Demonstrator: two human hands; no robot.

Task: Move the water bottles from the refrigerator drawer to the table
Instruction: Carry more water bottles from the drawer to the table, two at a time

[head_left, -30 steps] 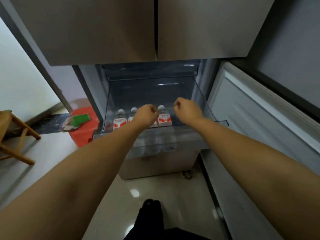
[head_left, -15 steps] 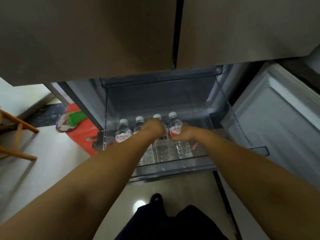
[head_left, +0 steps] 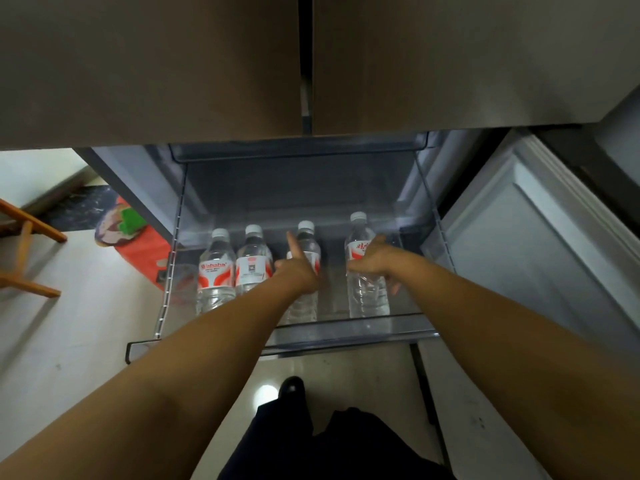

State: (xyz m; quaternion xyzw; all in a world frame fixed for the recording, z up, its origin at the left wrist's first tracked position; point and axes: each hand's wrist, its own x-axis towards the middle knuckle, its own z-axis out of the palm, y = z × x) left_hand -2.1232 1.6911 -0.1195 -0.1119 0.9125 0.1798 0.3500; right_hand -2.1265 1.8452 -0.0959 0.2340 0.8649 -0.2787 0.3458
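Clear plastic makes up the refrigerator drawer [head_left: 346, 332], pulled out toward the person beneath the shut upper doors [head_left: 207, 64], so its contents can be reached from above. To its right an open lower door [head_left: 540, 244] swings wide, which leaves room for both arms to come in from the near side.

Four water bottles stand upright in a row along the drawer's near wall, white caps up — a sensible way to stow them, since each neck and body is easy to take hold of. The far-left bottle [head_left: 215, 271] and the second bottle [head_left: 252, 261] stand touching each other, untouched by either hand. The third bottle [head_left: 306, 244] stands just right of them, and the right bottle [head_left: 363, 271] stands a little apart from the rest.

The left hand [head_left: 298, 270] wraps around the third bottle's label, with one finger raised straight along its shoulder, probably as the grip settles. The right hand [head_left: 372, 261] curls around the right bottle at label height, thumb up the front, lower fingers loose and not fully closed. Both grips sit at mid-body, likely so that the bottles lift straight up over the front wall.

No bottle has left the drawer yet; the table is not in view. A wooden stool [head_left: 27, 244] stands on the floor at far left.
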